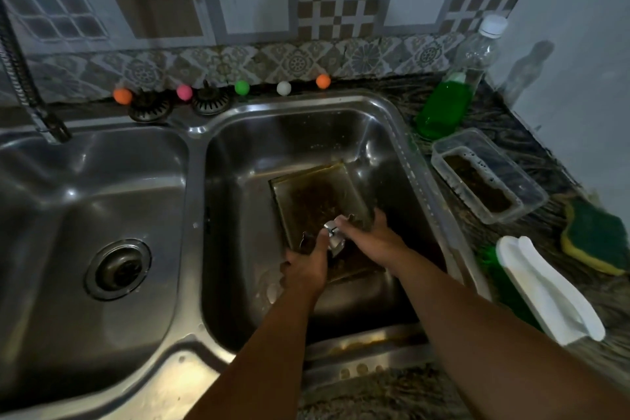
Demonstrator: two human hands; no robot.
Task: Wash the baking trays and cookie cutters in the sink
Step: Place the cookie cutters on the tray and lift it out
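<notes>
A dirty rectangular baking tray [317,198] lies tilted in the right basin of the steel double sink [402,133], its inside covered with brown residue. Both hands meet over its near end. My left hand [306,266] and my right hand [371,239] together hold a small shiny metal cookie cutter [334,239] between their fingers. A dark jagged edge, perhaps another cutter [306,239], shows just left of my left thumb. The near part of the tray is hidden under my hands.
The left basin [85,187] has an open drain, and the faucet hose [20,72] hangs at far left. On the right counter stand a green soap bottle [446,106], a plastic tub [487,177], a green-yellow sponge [596,239] and a white dispenser [545,290]. Coloured balls [242,87] line the back rim.
</notes>
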